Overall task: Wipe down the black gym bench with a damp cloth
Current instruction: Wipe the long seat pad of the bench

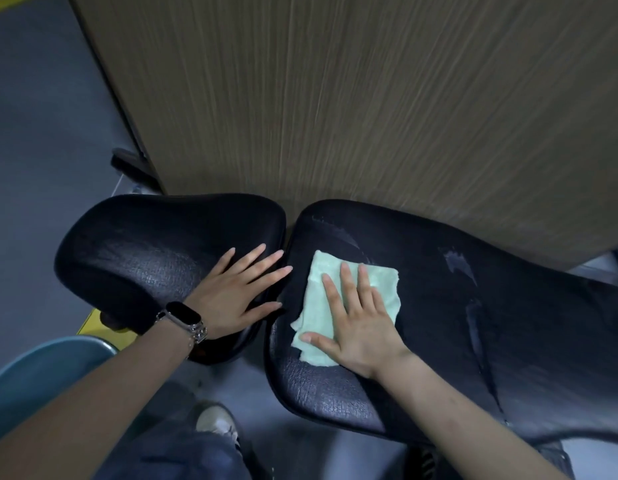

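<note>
Pressing flat, fingers spread, right hand (356,323) on soft, limp cloth (349,306), likely sliding easily over bench (439,341); left hand (231,289) bracing seat pad (144,258), gripping nothing.

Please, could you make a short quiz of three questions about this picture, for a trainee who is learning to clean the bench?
1. True or false: the right hand presses the cloth flat on the larger pad.
2. Where does the left hand rest? A) on the cloth B) on the smaller pad C) on the wood panel
3. Fill in: the left wrist wears a ____.

Key: 1 true; 2 B; 3 watch
</note>
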`<state>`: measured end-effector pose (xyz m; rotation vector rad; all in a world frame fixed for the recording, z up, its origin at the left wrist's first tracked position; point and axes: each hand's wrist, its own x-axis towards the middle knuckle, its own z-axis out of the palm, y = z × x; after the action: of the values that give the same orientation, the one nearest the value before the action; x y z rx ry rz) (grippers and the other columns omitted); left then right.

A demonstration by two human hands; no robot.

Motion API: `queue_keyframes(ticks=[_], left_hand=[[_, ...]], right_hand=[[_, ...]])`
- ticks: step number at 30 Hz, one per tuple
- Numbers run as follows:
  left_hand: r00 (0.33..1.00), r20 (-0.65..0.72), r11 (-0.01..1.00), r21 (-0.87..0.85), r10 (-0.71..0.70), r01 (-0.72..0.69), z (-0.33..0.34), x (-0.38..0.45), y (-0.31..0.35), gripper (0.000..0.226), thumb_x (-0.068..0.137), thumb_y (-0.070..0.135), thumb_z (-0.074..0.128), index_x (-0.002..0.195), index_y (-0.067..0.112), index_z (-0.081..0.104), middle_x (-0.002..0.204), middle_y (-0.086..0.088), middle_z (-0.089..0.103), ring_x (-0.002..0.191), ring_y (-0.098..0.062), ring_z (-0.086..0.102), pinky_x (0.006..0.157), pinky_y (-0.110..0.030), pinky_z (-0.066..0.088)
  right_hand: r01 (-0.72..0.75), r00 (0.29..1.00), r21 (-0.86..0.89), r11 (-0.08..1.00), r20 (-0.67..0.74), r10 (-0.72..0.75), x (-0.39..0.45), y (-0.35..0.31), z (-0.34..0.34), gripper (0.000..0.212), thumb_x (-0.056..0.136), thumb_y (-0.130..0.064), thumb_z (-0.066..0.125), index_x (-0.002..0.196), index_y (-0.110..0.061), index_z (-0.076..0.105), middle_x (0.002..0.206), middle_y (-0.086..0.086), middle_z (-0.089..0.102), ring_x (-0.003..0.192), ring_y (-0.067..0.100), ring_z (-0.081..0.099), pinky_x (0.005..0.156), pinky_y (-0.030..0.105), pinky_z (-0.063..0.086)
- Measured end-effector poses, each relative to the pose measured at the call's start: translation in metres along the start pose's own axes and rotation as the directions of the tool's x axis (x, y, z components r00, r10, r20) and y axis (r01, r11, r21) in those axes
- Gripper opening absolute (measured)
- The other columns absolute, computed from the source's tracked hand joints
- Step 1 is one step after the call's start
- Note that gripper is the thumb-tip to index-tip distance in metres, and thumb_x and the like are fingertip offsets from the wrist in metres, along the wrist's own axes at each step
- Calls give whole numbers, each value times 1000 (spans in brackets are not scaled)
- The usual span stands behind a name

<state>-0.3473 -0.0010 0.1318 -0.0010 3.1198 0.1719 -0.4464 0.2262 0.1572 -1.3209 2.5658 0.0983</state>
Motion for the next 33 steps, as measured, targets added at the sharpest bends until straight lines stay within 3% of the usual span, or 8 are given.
queue_keyframes(ticks=[2,4,6,9,13,22,26,33], left_hand=[[1000,-18,1000,10,-3,3,1,-1,0,62,93,66,15,149,39,14,157,12,6,145,-12,-1,115,-43,4],[999,-33,1000,23,-12,12,2,-2,-1,62,94,65,14,149,37,16,157,10,10,145,-14,4,113,-42,4],[999,-40,999,29,-16,17,2,-3,-1,62,94,65,12,149,36,17,157,7,11,145,-16,7,112,-42,5],[997,-59,999,7,-52,53,3,-2,3,65,94,64,10,150,31,16,158,7,8,145,-15,4,114,-43,7],[986,-74,989,-37,-147,145,2,-1,6,68,94,57,10,151,20,11,158,7,3,144,-8,-4,116,-46,10],[985,-63,986,-49,-163,160,1,-1,6,70,91,54,9,151,16,12,157,7,-2,143,-7,-8,115,-41,0],[983,-71,985,-48,-170,167,2,-1,6,70,90,54,7,150,18,11,157,7,-2,143,-7,-11,115,-40,-2],[979,-105,984,-20,-176,174,5,0,7,67,93,51,16,149,15,24,157,2,13,143,-10,0,113,-39,-1]], right_hand=[[15,1000,49,999,2,-15,5,-4,-6,114,66,-82,-24,152,-9,-4,156,17,-18,142,37,-23,117,51,1],[-1,997,100,995,-72,8,7,-8,-3,97,88,-69,-9,148,0,22,156,22,8,145,37,-1,116,52,19],[-28,987,132,991,-152,48,6,-10,6,79,98,-55,4,145,1,32,155,19,19,144,37,13,112,52,28],[-77,981,176,981,-164,106,10,-22,13,76,94,-58,5,152,-8,10,160,8,1,146,37,-3,115,52,9],[-147,961,100,984,-221,166,7,-38,19,70,97,-55,18,149,-10,30,157,11,23,143,41,18,113,58,22],[-62,969,49,997,-238,72,-30,-56,34,66,99,-59,15,149,-20,32,157,10,23,145,35,17,107,55,16],[-78,961,82,994,-260,97,-51,-56,35,56,102,-50,14,148,-26,33,157,3,25,144,29,22,110,55,28],[-74,971,38,997,-223,80,-42,-53,36,67,100,-51,13,147,-9,35,156,13,25,145,29,21,107,52,21]])
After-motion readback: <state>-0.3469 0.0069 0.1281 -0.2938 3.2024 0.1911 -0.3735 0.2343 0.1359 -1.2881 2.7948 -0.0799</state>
